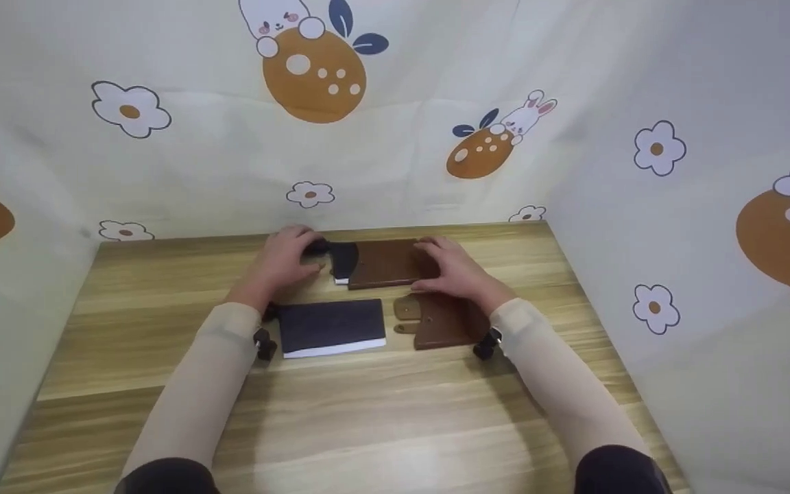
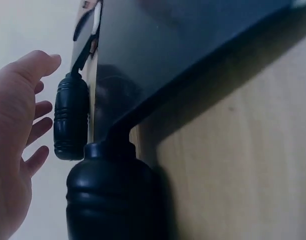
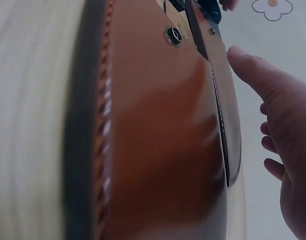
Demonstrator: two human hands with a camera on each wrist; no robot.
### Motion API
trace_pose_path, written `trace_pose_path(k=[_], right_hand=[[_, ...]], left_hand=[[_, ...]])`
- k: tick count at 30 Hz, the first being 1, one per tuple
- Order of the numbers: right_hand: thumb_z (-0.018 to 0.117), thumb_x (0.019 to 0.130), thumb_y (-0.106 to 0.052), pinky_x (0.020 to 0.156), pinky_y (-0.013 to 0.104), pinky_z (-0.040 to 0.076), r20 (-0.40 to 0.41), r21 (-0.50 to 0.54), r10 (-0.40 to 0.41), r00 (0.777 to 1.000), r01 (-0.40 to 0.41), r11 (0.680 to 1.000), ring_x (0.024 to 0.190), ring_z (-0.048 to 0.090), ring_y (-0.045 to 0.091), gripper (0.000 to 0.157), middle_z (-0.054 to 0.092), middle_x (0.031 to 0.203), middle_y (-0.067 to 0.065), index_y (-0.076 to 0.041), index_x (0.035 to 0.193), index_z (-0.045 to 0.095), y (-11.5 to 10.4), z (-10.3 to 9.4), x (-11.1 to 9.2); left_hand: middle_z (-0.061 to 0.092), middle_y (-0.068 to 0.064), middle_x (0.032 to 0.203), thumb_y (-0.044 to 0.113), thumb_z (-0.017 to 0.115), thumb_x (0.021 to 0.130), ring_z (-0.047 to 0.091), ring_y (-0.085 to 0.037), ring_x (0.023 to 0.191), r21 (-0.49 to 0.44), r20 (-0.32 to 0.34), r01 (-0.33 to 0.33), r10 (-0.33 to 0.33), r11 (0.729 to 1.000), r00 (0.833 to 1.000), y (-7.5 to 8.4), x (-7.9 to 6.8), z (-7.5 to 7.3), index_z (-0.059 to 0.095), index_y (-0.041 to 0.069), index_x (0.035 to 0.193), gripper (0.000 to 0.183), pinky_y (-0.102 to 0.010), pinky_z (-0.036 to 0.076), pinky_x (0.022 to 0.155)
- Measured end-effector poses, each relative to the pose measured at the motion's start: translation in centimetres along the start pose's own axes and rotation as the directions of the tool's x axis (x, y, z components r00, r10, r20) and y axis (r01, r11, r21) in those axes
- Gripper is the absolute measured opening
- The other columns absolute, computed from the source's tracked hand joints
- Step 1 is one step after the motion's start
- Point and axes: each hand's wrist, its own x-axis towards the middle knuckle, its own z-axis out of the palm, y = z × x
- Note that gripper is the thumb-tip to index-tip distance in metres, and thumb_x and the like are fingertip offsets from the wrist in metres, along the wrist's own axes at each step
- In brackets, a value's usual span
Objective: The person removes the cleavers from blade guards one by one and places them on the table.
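Note:
At the back lies a cleaver [image 1: 345,258] with its blade mostly inside a brown leather sheath [image 1: 385,263]. My left hand [image 1: 284,259] is beside its black handle [image 2: 70,117], thumb and fingers spread and apart from it in the left wrist view. At the other end, my right hand [image 1: 460,269] hovers around the sheath's right edge, thumb extended and fingers loosely bent. Closer to me is a bare cleaver [image 1: 330,326] with a dark blade, its handle [image 2: 115,197] below my left wrist. A second brown sheath [image 1: 450,329], unfilled, lies under my right wrist with its snap strap unfastened.
The wood-grain table [image 1: 381,425] carries both cleavers and sheaths. Pale printed fabric [image 1: 409,158] rises behind the table and along both sides. A small black device [image 1: 265,344] is strapped at each wrist.

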Motion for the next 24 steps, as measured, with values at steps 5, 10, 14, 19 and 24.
trace_pose_path(k=[5, 10, 14, 19, 24], right_hand=[[0.088, 0.090, -0.058, 0.127, 0.052, 0.035, 0.049, -0.042, 0.001, 0.999, 0.001, 0.999, 0.154, 0.042, 0.037, 0.094, 0.044, 0.167, 0.017, -0.013, 0.163, 0.053, -0.7, 0.5, 1.7], [0.088, 0.089, -0.060, 0.129, 0.052, 0.033, 0.086, -0.069, 0.017, 0.996, -0.011, 0.998, 0.158, 0.037, 0.039, 0.098, 0.040, 0.171, 0.018, -0.014, 0.166, 0.050, -1.4, 0.8, 3.0], [0.089, 0.087, -0.063, 0.131, 0.052, 0.030, 0.113, -0.060, 0.057, 0.992, -0.050, 0.997, 0.161, 0.032, 0.038, 0.103, 0.035, 0.175, 0.017, -0.016, 0.168, 0.046, -1.7, 1.2, 3.8], [0.090, 0.084, -0.065, 0.132, 0.054, 0.026, 0.154, -0.060, 0.090, 0.984, -0.082, 0.995, 0.165, 0.024, 0.038, 0.111, 0.029, 0.179, 0.016, -0.016, 0.171, 0.041, -1.9, 1.5, 4.6], [0.091, 0.082, -0.066, 0.133, 0.060, 0.021, 0.199, -0.075, 0.074, 0.977, -0.060, 0.995, 0.166, 0.020, 0.041, 0.120, 0.024, 0.181, 0.014, -0.019, 0.175, 0.033, -2.1, 1.9, 5.3]], left_hand=[[0.054, -0.020, 0.161, 0.036, 0.078, 0.099, 0.041, -0.045, 0.154, 0.037, 0.067, 0.016, -0.019, 0.999, 0.998, 0.1, 1.1, 0.0, 0.060, 0.008, 0.157, 0.067, -0.069, 0.025, 0.127], [0.055, -0.020, 0.160, 0.037, 0.076, 0.100, 0.043, -0.044, 0.153, 0.020, 0.088, 0.013, -0.015, 1.000, 0.996, -0.2, 1.8, 0.1, 0.059, 0.007, 0.158, 0.067, -0.067, 0.027, 0.127], [0.058, -0.020, 0.158, 0.038, 0.075, 0.100, 0.045, -0.043, 0.151, 0.015, 0.079, 0.026, -0.027, 1.000, 0.996, -0.6, 2.0, 0.4, 0.060, 0.009, 0.157, 0.066, -0.067, 0.028, 0.126], [0.059, -0.018, 0.157, 0.038, 0.074, 0.101, 0.046, -0.043, 0.150, 0.004, 0.078, 0.044, -0.044, 0.999, 0.996, -1.0, 2.4, 0.8, 0.062, 0.010, 0.155, 0.062, -0.068, 0.028, 0.126], [0.061, -0.018, 0.155, 0.035, 0.072, 0.105, 0.047, -0.044, 0.149, -0.003, 0.082, 0.023, -0.023, 1.000, 0.996, -1.0, 2.9, 1.2, 0.064, 0.011, 0.153, 0.055, -0.066, 0.030, 0.126]])
